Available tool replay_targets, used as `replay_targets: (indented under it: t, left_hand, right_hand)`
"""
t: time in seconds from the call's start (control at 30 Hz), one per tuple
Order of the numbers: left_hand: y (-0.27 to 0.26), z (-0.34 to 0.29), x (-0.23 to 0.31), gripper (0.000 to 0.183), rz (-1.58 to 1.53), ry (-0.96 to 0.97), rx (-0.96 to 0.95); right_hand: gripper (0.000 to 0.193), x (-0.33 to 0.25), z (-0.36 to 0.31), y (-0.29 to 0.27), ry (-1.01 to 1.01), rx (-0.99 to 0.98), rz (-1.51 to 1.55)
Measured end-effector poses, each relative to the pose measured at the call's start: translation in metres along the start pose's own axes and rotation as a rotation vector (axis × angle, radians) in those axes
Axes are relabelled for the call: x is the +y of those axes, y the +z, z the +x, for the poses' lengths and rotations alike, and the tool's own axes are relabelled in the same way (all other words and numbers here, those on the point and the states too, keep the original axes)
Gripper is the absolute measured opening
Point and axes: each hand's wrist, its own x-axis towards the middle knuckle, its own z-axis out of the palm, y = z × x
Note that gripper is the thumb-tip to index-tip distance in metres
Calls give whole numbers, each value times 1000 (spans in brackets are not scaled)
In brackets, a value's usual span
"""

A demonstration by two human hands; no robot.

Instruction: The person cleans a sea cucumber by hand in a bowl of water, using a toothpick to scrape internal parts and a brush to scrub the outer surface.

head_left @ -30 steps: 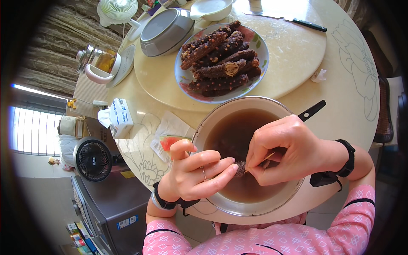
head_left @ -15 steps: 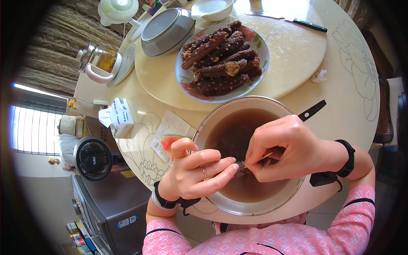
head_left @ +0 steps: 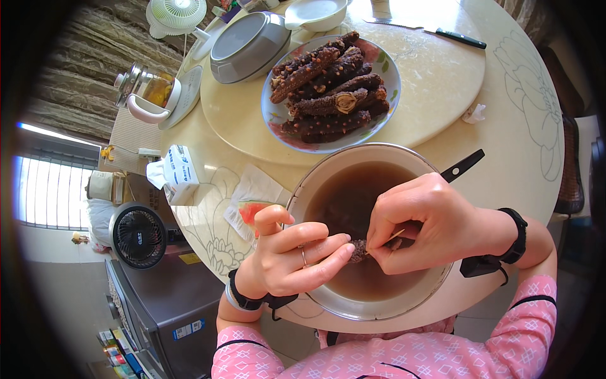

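Observation:
Over a round white pot (head_left: 315, 297) of brown liquid (head_left: 353, 183), both my hands meet at a dark, bumpy sea cucumber (head_left: 358, 251). My left hand (head_left: 297, 252) pinches it from the left with thumb and fingertips; its other fingers are bent and raised. Closed in a pinch, my right hand (head_left: 423, 221) holds a thin wooden toothpick (head_left: 396, 233), whose tip is hidden behind the fingers at the sea cucumber's right end. Beyond the pot, a floral plate (head_left: 273, 120) is heaped with several dark brown sea cucumbers (head_left: 328, 82), one showing a pale end.
A black handle (head_left: 464, 165) sticks out by the pot's right rim. Farther back lie a black-handled knife (head_left: 461, 38) and a grey bowl-shaped container (head_left: 249, 47). Leftward are a tissue pack (head_left: 180, 174), a melon piece (head_left: 251, 211) on tissue and a glass kettle (head_left: 151, 91).
My right hand has shifted very slightly to the right with the toothpick, showing a little more of the sea cucumber. My left hand stays almost still.

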Motion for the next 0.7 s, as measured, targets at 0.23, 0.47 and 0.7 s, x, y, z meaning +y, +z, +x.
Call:
replay_targets:
  t: [0.23,0.47,0.7]
  left_hand:
    - [1,-1,-1,26,1,-2,5]
    - [-1,1,0,27,9,6,-8]
    - [-5,0,5,26,14,-58,-46]
  right_hand:
    - [14,1,1,1,-17,30,7]
    - [14,0,0,2,-13,55,-23]
    - [14,-2,2,-2,15,2,-17]
